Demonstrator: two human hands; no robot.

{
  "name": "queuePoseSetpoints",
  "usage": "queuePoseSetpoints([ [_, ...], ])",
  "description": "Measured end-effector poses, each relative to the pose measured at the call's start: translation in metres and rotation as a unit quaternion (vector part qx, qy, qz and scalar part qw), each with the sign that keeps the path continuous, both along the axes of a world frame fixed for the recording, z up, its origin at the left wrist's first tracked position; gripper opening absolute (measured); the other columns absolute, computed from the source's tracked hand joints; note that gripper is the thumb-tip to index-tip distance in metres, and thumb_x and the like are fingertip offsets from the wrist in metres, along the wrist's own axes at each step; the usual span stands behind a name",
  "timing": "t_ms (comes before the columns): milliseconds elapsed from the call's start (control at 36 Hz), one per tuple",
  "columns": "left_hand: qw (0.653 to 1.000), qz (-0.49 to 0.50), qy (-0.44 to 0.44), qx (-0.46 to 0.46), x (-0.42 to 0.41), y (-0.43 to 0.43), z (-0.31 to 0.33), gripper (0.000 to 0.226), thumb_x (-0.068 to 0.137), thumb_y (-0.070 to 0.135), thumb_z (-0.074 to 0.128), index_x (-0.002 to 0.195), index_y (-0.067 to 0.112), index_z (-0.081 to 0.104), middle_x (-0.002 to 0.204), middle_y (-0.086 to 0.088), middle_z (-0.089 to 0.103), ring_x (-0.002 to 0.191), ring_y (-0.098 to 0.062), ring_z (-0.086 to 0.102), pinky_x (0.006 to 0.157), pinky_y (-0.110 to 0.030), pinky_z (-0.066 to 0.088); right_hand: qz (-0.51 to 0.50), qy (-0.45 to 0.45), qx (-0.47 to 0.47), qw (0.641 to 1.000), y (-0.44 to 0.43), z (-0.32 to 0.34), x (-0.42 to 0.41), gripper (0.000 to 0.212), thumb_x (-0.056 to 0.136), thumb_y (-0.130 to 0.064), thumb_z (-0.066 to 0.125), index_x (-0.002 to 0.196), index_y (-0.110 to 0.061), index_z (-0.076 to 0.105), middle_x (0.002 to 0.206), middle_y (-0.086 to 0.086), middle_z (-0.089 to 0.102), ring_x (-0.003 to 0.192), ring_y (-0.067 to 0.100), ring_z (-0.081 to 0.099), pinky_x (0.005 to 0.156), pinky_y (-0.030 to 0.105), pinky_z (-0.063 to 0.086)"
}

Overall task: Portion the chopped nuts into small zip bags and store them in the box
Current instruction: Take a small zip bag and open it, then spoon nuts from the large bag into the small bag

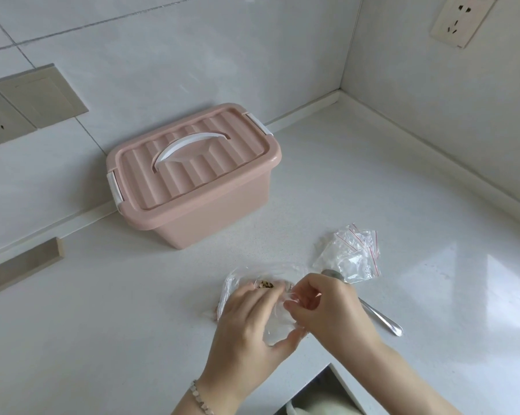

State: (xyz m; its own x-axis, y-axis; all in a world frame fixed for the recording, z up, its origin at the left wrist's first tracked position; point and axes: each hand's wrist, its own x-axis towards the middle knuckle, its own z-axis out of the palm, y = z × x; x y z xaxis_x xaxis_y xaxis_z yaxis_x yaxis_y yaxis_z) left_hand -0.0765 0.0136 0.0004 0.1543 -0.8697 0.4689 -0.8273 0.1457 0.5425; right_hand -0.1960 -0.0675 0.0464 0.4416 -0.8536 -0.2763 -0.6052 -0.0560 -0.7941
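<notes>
Pink box (192,187), lid on, sits at 11 o'clock of the hands, empty zip bags (350,253) at 2, spoon (378,316) at 3. Left hand (249,324) curls round the clear nut bag (230,287), right hand (327,307) pinches its film (opening it, probably); keep the mouth up so chopped nuts (266,285) stay in. White speckled countertop (133,324), grey tiled corner walls (163,55), wall sockets (462,20).

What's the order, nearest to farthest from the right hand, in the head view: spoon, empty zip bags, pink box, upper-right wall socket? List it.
1. spoon, partly hidden behind the right hand.
2. empty zip bags, just beyond.
3. pink box, back left.
4. wall socket, far upper right.
</notes>
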Motion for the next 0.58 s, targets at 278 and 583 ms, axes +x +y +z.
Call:
queuePoseSetpoints([
  [278,0.998,-0.028,-0.063,0.002,-0.007,-0.007,-0.006,0.077,0.066,0.066,0.054,0.118,0.010,0.046,0.104,0.013,0.048,0.097,-0.008,0.049,0.096,-0.027,0.037,-0.023,-0.009,0.080,0.996,0.001,-0.011,-0.010,0.008,0.076,-0.008,0.064,0.071,-0.011,0.059,0.051,-0.001,0.053,0.036,0.003,0.054,0.047,0.016,0.041],
  [583,0.998,0.018,-0.001,0.059,-0.006,-0.008,-0.015,0.059,0.068,0.058,0.060,0.111,0.018,0.054,0.095,0.005,0.069,0.095,-0.006,0.054,0.089,-0.025,0.043,-0.038,-0.033,0.087,0.995,-0.021,-0.034,-0.036,0.020,0.083,-0.033,0.064,0.073,-0.016,0.067,0.068,0.002,0.070,0.065,0.011,0.065,0.067,0.026,0.051],
])
